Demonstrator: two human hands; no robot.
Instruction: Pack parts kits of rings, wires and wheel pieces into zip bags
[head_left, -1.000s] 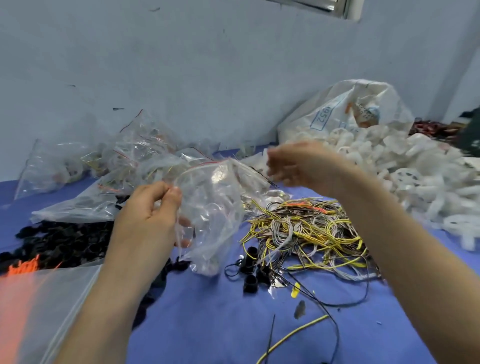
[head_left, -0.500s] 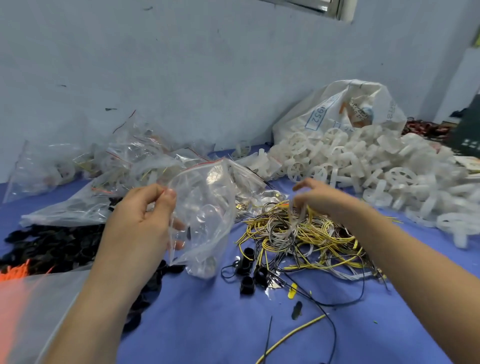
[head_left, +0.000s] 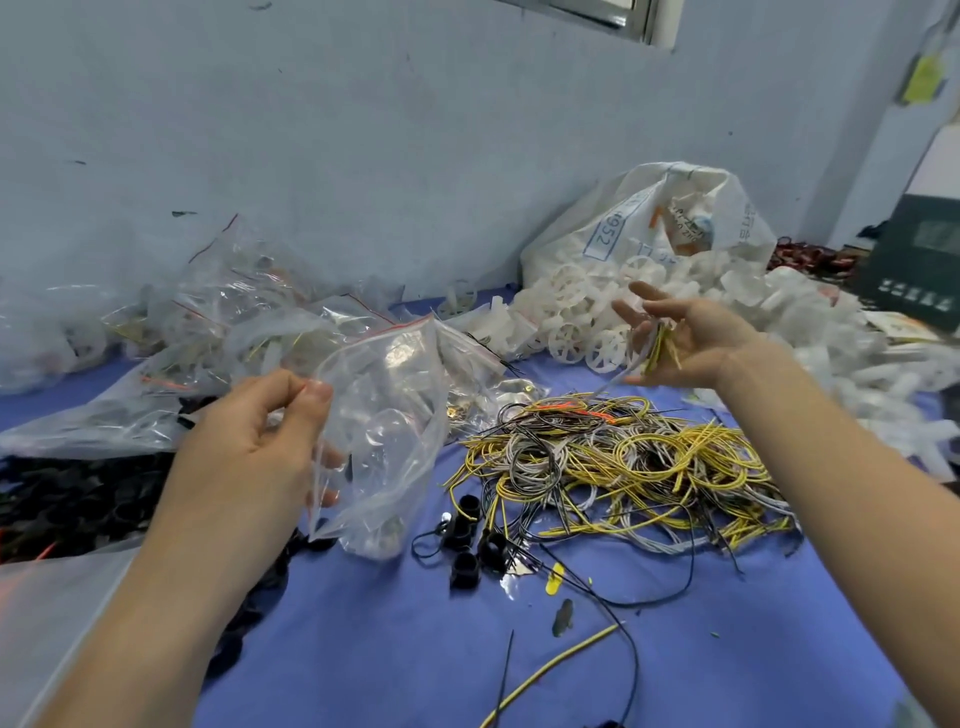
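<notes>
In the left hand (head_left: 249, 447), a clear red-edged zip bag (head_left: 395, 415)

A scuffed pale-blue wall (head_left: 363, 130) rises behind the blue-covered table (head_left: 389, 649), a window frame (head_left: 613, 15) at top.

On the table (head_left: 395, 654) the wire pile (head_left: 623, 467) lies at the right. Left of it, the left hand (head_left: 249, 447) holds the zip bag (head_left: 384, 426); loose rings (head_left: 467, 543) lie between them, nearer. The wheel pieces (head_left: 571, 322) lie far right before the sack (head_left: 649, 218), the filled bags (head_left: 234, 312) far left. The right hand (head_left: 696, 343) holds a wire bundle (head_left: 661, 347) over the pile's far edge.
</notes>
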